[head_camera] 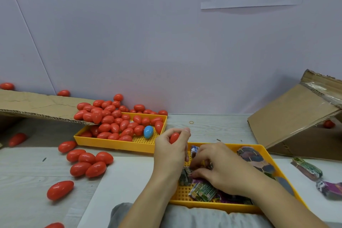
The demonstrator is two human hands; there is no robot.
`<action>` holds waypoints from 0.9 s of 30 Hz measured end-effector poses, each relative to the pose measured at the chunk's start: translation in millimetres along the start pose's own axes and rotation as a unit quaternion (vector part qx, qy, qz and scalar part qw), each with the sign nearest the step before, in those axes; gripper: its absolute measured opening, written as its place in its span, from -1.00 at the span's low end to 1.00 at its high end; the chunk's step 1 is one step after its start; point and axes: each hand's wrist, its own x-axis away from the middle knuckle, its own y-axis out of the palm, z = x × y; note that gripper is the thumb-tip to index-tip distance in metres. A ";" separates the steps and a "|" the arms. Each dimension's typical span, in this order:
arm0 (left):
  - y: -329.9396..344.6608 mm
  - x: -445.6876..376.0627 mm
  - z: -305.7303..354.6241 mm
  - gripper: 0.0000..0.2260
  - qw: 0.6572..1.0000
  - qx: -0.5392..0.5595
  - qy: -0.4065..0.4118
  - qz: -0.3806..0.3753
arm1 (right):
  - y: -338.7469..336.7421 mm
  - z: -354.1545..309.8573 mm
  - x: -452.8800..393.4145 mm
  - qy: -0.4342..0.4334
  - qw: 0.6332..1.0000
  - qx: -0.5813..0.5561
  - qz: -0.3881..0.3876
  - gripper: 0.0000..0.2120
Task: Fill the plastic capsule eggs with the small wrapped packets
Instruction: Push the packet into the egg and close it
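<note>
Red egg [174, 137] sits pinched in left hand [169, 151] fingertips.

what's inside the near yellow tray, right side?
The near tray holds wrapped packets and banded bundles along its right edge. The right hand reaches in among the packets, covering the tray's middle, so what lies under it cannot be seen.

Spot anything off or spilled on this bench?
Yes. Red eggs lie loose on the table, spilled outside the far yellow tray. One blue egg sits among the red ones in that tray. Bundled packets lie outside the near tray.
</note>
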 end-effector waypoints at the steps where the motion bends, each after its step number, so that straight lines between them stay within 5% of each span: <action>1: 0.2 0.4 0.0 -0.82 1.000 -0.002 0.000 0.001 | 0.0 -0.3 0.0 -0.005 1.000 0.007 0.001 -0.83; 8: -0.9 1.1 0.4 -0.83 1.000 -0.005 -0.002 0.004 | 1.3 -0.3 -0.3 0.007 0.995 -0.001 0.096 -0.83; 13: -1.6 1.1 -2.3 -0.88 0.999 -0.047 0.001 -0.006 | -2.4 0.8 -1.8 0.093 0.951 -0.192 0.225 -0.81; 22: 4.3 4.6 -0.5 -0.90 0.993 -0.113 0.007 -0.044 | -5.1 -2.1 -3.1 0.145 0.903 -0.324 0.242 -0.76; 27: 3.8 5.5 0.8 -0.90 0.991 -0.120 0.014 -0.060 | -5.8 -4.7 -1.8 0.132 0.913 -0.322 0.214 -0.70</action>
